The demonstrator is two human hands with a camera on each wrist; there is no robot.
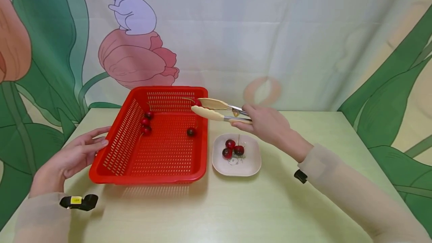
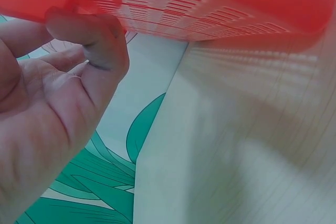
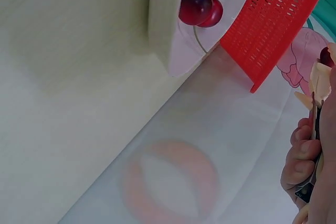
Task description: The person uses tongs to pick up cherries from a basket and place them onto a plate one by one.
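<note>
L hand (image 1: 75,152) holds basket (image 1: 148,179) by its side, prob. steadying it; R hand (image 1: 270,123) grips tongs (image 1: 208,113), cherry (image 1: 197,102) at tips.

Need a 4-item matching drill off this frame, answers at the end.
Things:
1. tongs
2. plate
3. left hand
4. basket

Place, colour or state:
A. touches the basket on the person's left
B. red, with slotted walls
C. gripped by the right hand
D. whitish, with three cherries on it

Pairs: 1-C, 2-D, 3-A, 4-B
</note>
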